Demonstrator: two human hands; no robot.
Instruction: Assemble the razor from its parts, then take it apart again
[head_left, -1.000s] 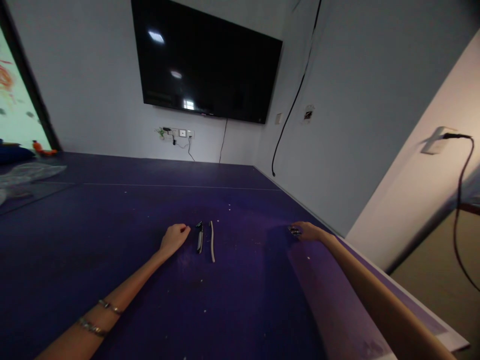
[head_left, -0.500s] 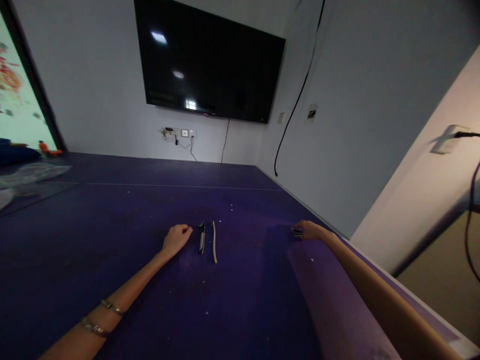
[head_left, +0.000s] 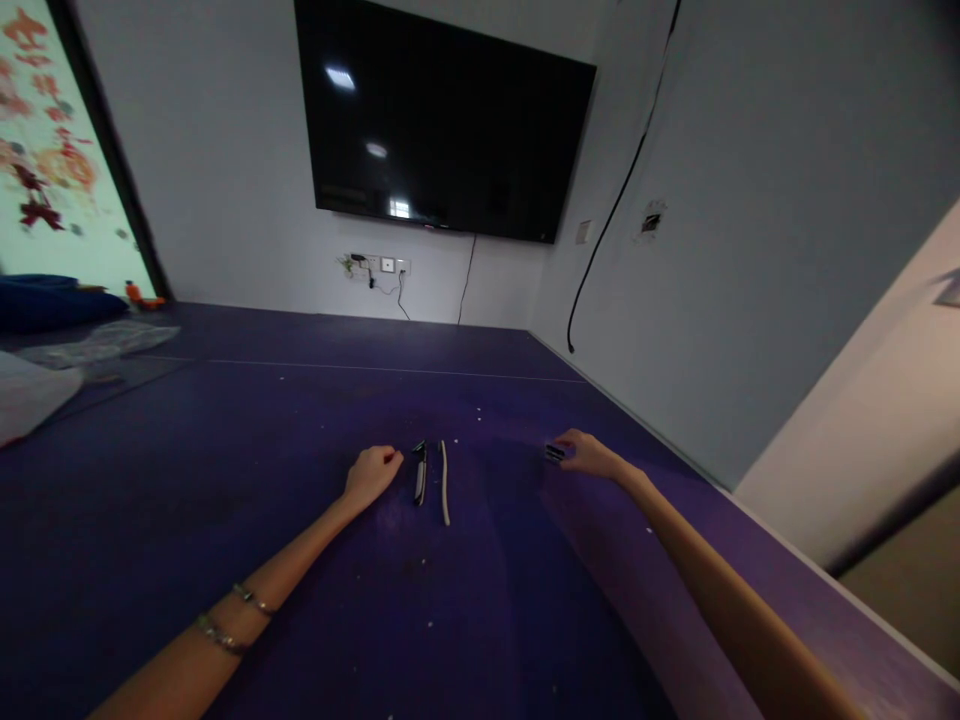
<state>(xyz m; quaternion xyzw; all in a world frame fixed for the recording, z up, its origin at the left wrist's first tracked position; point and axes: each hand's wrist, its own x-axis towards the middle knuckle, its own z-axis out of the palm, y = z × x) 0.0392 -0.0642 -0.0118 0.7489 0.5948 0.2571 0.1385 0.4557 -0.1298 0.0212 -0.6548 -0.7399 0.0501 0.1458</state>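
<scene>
My left hand rests on the purple surface, its fingers curled into a loose fist with nothing visible in them. Just right of it lies a razor with a dark head at the far end and a grey handle. Beside the razor is a toothbrush with a pale, slim handle, roughly parallel to it. Out to the right, my right hand pinches a small dark block with light stripes between thumb and fingers, low over the surface. Its exact kind is too small to make out.
A clear plastic sheet and a white bag lie at the left, near blue cloth and a small orange object. A black cable hangs along the right wall. The TV is mounted behind.
My right hand has moved left with the small dark block, closer to the toothbrush. The camera has turned slightly left. My left hand stays beside the razor.
</scene>
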